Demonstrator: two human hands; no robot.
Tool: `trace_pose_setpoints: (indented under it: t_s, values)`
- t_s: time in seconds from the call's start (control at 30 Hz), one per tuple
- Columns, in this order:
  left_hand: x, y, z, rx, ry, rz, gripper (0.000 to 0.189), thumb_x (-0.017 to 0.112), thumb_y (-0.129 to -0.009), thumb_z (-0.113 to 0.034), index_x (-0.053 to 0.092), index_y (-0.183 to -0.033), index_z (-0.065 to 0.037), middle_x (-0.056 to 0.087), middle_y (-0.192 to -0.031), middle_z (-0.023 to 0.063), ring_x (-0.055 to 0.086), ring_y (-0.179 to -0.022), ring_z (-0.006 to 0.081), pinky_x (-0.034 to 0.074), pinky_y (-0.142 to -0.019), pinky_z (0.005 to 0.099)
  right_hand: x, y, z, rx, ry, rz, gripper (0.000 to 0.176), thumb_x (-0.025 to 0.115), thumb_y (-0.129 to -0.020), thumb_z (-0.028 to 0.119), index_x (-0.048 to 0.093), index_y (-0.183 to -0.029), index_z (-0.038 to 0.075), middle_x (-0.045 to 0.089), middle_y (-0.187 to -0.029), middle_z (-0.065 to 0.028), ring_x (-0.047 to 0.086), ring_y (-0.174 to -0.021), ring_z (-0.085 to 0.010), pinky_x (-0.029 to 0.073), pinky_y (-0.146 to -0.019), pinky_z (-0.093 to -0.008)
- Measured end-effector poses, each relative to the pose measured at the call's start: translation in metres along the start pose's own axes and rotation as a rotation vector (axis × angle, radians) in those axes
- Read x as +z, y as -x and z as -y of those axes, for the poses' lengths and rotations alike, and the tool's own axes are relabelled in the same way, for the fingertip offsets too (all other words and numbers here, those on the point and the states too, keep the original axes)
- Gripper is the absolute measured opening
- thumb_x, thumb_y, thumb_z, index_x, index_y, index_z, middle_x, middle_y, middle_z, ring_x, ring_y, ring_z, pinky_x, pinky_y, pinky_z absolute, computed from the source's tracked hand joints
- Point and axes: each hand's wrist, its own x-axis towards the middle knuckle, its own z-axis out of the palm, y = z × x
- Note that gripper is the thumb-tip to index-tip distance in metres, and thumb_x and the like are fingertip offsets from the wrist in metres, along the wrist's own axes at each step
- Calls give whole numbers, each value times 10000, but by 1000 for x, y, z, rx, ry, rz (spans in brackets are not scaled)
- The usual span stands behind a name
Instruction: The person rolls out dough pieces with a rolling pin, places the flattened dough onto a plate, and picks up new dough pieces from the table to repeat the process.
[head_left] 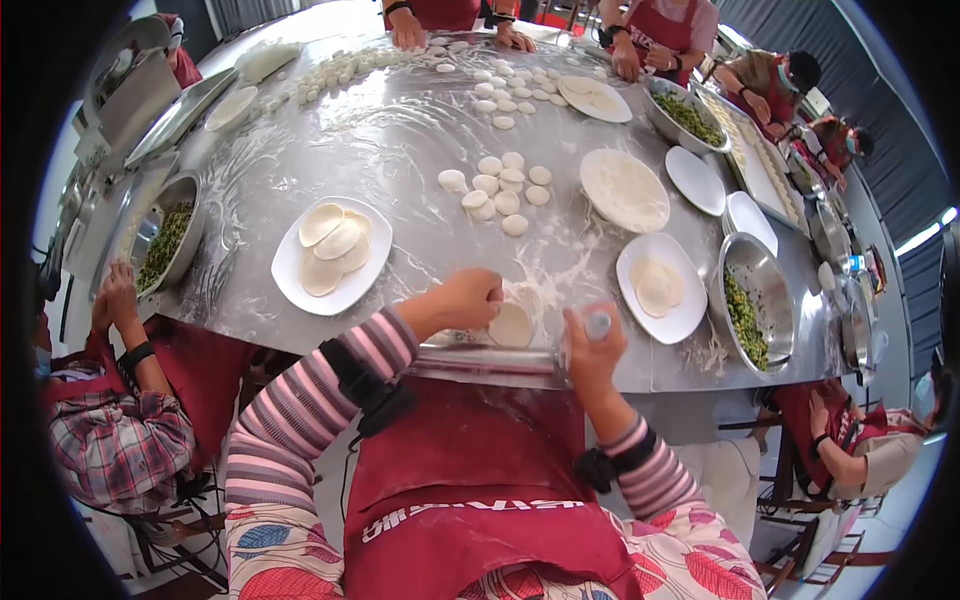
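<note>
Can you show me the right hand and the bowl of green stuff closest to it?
Right hand [592, 360]: head view, middle of the hand.
Bowl [777, 308]: head view, on its bare inside wall.

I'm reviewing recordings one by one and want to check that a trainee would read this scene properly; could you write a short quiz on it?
1. True or false: the squarish white plate on the person's left holds chopped green filling.
2. Mid-way across the floured metal table, the cluster of small, pale dough discs lies: A. in a steel bowl; B. directly on its surface; C. on a white plate.
3. Fill in: the person's ____ hand is at one end of the shiny cylindrical rolling pin.

Key: 1. False, it holds flat pale dough rounds. 2. B. 3. right.
</note>
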Motion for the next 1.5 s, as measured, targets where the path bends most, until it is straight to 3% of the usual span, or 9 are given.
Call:
trace_pose_setpoints:
  t_s: [0.33, 0.5, 0.63, 0.73, 0.93, 1.13, 1.3, 1.37, 1.5]
  values:
    - [6, -16, 0, 56, -120, -86, 166, 580, -714, -129, 585, -780, 22, 602, -734, 197, 590, -693, 310, 452, -641, 364, 22, -28, -7, -107, 35, -60, 203, 685, -702, 79, 510, -785, 17, 542, -599, -161, 536, -530, -330, 417, -495, -361]
    - [3, 7, -2, -46, 113, 84, 155, 560, -739, -121, 581, -798, 21, 608, -722, 166, 599, -702, 263, 454, -639, 361, -8, 18, -5, 15, -93, -36, 190, 696, -694, 58, 518, -757, 32, 527, -563, -118, 533, -494, -196, 421, -491, -310]
    - [8, -6, -11, 0, 14, -43, 149, 561, -740, -121, 578, -787, 20, 603, -714, 168, 596, -693, 265, 455, -639, 358, 36, -42, -7, -152, -13, -54, 186, 667, -719, 91, 517, -799, 15, 553, -611, -172, 560, -543, -314, 417, -499, -372]
    - [12, -19, 4, 32, -77, -179, 149, 560, -748, -122, 576, -783, 22, 599, -703, 165, 592, -681, 257, 456, -638, 353, 38, -46, -6, -87, -93, -11, 175, 660, -730, 100, 516, -786, 18, 549, -611, -171, 551, -534, -308, 417, -498, -360]
    - [-2, 2, 2, -52, 96, 81, 149, 557, -740, -120, 585, -807, 10, 605, -762, 186, 588, -742, 324, 450, -680, 387, -1, 10, -13, 67, -170, 13, 179, 676, -706, 50, 509, -766, 21, 548, -595, -144, 511, -487, -281, 415, -484, -323]
    - [8, -18, -5, 72, -154, -128, 155, 556, -726, -78, 560, -841, 26, 595, -755, 173, 597, -695, 291, 462, -624, 376, 41, -49, -8, -90, -57, -16, 202, 685, -704, 83, 516, -796, 20, 542, -603, -161, 517, -499, -315, 407, -478, -346]
    - [2, -1, 1, -39, 41, -9, 194, 542, -729, -146, 573, -815, 24, 596, -786, 209, 573, -773, 360, 431, -718, 413, -6, 3, 1, -117, 87, 19, 167, 672, -708, 49, 520, -772, 28, 554, -594, -116, 571, -535, -185, 421, -485, -319]
    - [7, -1, 2, 10, -26, -17, 190, 536, -735, -146, 572, -812, 24, 596, -779, 206, 579, -760, 347, 438, -698, 407, -5, 5, 10, 69, -86, -1, 176, 677, -703, 53, 514, -765, 28, 551, -588, -129, 571, -527, -235, 416, -483, -336]
    - [7, -14, -17, -53, -84, -57, 191, 527, -717, -99, 588, -856, 18, 596, -872, 229, 567, -836, 379, 438, -735, 412, 29, -38, -1, -104, 40, -54, 213, 675, -708, 112, 507, -805, 24, 540, -620, -189, 539, -575, -375, 413, -512, -390]
